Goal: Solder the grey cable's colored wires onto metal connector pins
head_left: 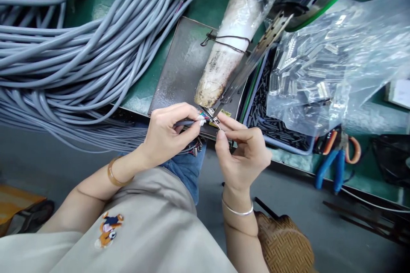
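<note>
My left hand (173, 130) pinches a grey cable (183, 123) close to its stripped end, where several thin coloured wires (203, 114) fan out. These wires meet a small metal connector (212, 115) at the edge of a dark metal plate (179, 66). Between thumb and forefinger, my right hand (240, 147) grips a thin silvery strand that looks like solder wire (218, 125), its end near the connector. A perforated metal shaft, apparently a soldering iron (246, 68), slants down to the connector. Fingers partly hide the contact.
A white tube (221, 51) wrapped in plastic hangs just above my hands. Bundled grey cables (80, 55) fill the left side. On the right are a bin (303, 150) of small black pieces, a clear bag (320, 68) of metal connectors, and blue-and-orange-handled hand tools (338, 162).
</note>
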Tool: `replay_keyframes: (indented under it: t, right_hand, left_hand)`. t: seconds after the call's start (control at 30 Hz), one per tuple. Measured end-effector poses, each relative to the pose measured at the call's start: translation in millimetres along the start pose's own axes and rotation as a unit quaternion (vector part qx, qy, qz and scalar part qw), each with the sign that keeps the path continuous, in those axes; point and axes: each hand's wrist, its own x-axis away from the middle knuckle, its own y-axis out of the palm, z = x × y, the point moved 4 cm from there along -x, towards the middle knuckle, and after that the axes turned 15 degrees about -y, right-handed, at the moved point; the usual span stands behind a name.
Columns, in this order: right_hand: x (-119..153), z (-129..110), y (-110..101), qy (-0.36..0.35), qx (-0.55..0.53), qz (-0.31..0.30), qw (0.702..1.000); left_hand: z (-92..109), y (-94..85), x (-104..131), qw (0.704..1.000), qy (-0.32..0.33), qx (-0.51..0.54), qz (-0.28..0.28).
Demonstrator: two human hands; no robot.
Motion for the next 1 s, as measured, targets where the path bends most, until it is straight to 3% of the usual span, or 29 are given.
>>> replay_keyframes:
  t: [0.4,0.73,1.0]
  right_hand:
    - [-16.5,-5.4,-3.3,-0.027,0.024,-0.014,0.999]
    - [-27.1,-14.7,-2.0,-0.105,0.127,-0.018,0.986]
    - [-26.0,-17.4,-3.0,-0.125,0.151,-0.045,0.98]
  left_hand:
    - [11.1,-3.3,-5.8,1.0,0.019,-0.019,0.008]
    - [9.6,-2.7,-4.8,1.0,-0.001,-0.002,-0.001]
    - [7.6,-4.1,-4.6,1.0,-0.026,0.007,-0.014]
